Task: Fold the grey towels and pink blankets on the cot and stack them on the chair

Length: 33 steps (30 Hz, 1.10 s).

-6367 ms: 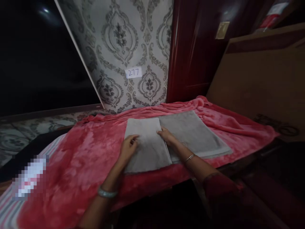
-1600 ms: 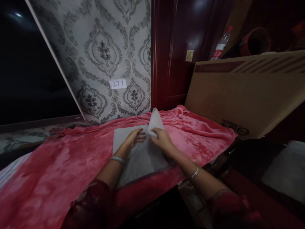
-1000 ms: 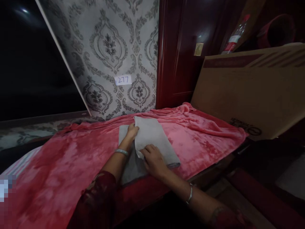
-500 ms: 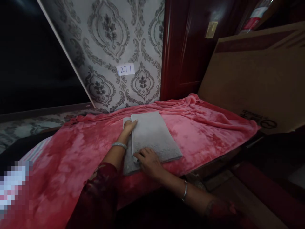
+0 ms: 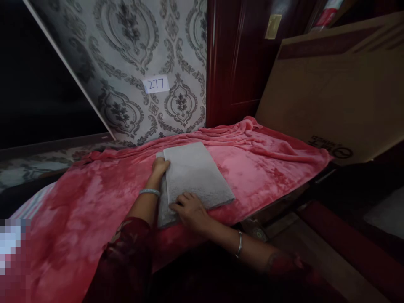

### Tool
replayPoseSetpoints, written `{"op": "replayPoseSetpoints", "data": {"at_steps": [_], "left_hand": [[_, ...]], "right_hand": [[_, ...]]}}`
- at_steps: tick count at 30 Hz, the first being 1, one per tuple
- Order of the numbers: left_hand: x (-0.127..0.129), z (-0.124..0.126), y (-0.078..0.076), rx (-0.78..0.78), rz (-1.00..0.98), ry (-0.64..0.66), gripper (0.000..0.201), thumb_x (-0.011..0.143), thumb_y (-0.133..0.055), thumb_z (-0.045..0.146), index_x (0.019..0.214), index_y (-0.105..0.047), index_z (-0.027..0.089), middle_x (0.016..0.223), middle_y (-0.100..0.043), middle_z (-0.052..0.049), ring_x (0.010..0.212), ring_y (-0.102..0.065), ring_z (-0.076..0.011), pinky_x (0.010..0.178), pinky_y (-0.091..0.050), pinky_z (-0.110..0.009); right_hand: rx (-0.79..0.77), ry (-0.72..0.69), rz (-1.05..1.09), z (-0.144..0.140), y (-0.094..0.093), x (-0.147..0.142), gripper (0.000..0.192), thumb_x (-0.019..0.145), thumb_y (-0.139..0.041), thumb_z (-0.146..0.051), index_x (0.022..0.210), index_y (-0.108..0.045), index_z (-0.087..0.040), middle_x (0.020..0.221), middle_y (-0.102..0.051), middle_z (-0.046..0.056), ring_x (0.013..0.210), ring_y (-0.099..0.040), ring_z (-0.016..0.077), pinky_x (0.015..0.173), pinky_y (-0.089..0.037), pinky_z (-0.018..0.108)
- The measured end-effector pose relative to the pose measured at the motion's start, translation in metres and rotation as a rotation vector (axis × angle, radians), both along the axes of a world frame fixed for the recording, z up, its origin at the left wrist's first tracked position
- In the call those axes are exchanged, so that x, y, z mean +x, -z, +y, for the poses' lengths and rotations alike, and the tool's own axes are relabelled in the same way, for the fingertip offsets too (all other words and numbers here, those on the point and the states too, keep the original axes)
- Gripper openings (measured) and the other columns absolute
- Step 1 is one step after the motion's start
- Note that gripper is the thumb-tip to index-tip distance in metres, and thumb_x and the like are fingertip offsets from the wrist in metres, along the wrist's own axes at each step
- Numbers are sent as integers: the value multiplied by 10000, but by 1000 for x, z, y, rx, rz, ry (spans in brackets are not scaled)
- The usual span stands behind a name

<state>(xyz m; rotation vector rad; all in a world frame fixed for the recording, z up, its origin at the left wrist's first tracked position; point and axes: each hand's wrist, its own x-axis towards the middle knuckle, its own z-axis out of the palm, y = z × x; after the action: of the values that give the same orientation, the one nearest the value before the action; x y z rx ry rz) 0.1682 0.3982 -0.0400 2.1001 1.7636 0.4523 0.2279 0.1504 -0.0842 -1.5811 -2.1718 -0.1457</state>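
Your cloth [image 5: 195, 172] lies folded on the blanket [image 5: 249, 168], a strip of its lower layer showing at left. Your left hand [image 5: 160, 166] is on that strip, thumb at the upper layer's edge; its other fingers are mostly hidden — cannot tell whether they clamp. Your right hand [image 5: 191, 210] touches the near left corner, fingers bent — grip unclear. Box [image 5: 325, 88] at right: contents hidden; bottle [image 5: 327, 16], partly out of view, above its top edge.
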Motion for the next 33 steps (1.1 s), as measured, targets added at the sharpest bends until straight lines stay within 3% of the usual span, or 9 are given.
{"op": "replayPoseSetpoints", "data": {"at_steps": [5, 9, 11, 13, 16, 20, 25, 29, 33], "left_hand": [[0, 4, 1, -3, 22, 25, 234, 808, -585, 281, 897, -757, 150, 843, -758, -124, 839, -727, -283, 658, -512, -303], [-1, 4, 3, -10, 28, 41, 273, 820, -569, 289, 958, -750, 139, 827, -752, -118, 829, -725, -279, 625, -503, -292], [-1, 4, 3, -17, 31, 48, 292, 827, -561, 291, 992, -744, 135, 837, -754, -116, 836, -726, -272, 621, -501, -283], [0, 3, 3, -24, 38, 53, 285, 824, -559, 273, 992, -742, 134, 863, -760, -121, 855, -728, -267, 631, -504, -274], [0, 3, 2, -20, 53, 54, 260, 798, -573, 223, 978, -740, 141, 938, -770, -139, 923, -726, -272, 682, -516, -273], [-3, 1, -3, -28, 68, 65, 235, 786, -585, 187, 959, -738, 143, 953, -772, -148, 895, -730, -271, 703, -525, -283], [3, -11, -22, 114, 87, 68, 380, 843, -567, 242, 1189, -678, 128, 1165, -726, -198, 1117, -675, -327, 909, -529, -393], [30, -29, -24, 319, 135, 442, 471, 964, -443, 331, 1399, -570, 205, 1506, -542, -130, 1432, -446, -265, 1189, -331, -423], [47, -34, -4, 180, 315, 724, 568, 1005, -371, 414, 1555, -384, 276, 1673, -291, -68, 1554, -221, -269, 1246, -153, -553]], "right_hand": [[-40, -52, -1, -7, -7, 4, 238, 989, -570, -198, 1180, -707, -234, 1020, -659, 80, 975, -528, 217, 800, -405, 342], [-92, -236, 65, -1, -35, 42, 299, 1009, -571, -376, 1239, -692, -228, 1134, -686, 88, 1071, -580, 213, 945, -434, 361], [-99, -149, 85, 10, -50, 67, 460, 1023, -523, -455, 1415, -584, -223, 1378, -606, 129, 1271, -521, 258, 1076, -387, 438], [-146, 19, 44, 21, -55, 87, 605, 1013, -516, -506, 1552, -425, -247, 1600, -388, 140, 1465, -324, 338, 1165, -274, 567], [-301, 90, -67, 31, -44, 99, 690, 988, -534, -563, 1595, -336, -303, 1687, -193, 92, 1540, -114, 403, 1187, -149, 669], [-363, -3, -98, 30, -24, 99, 654, 1016, -443, -595, 1601, -305, -340, 1691, -173, 65, 1550, -90, 378, 1201, -121, 657], [-392, -89, -75, 47, -36, 108, 655, 1007, -455, -609, 1584, -356, -316, 1671, -238, 102, 1548, -151, 337, 1204, -138, 633], [-302, -236, -91, 62, -37, 101, 677, 994, -483, -612, 1581, -363, -297, 1675, -223, 119, 1553, -132, 325, 1211, -113, 624], [-273, -310, -73, 60, -22, 89, 720, 996, -467, -619, 1606, -303, -274, 1676, -215, 139, 1550, -136, 323, 1216, -111, 619]]}}
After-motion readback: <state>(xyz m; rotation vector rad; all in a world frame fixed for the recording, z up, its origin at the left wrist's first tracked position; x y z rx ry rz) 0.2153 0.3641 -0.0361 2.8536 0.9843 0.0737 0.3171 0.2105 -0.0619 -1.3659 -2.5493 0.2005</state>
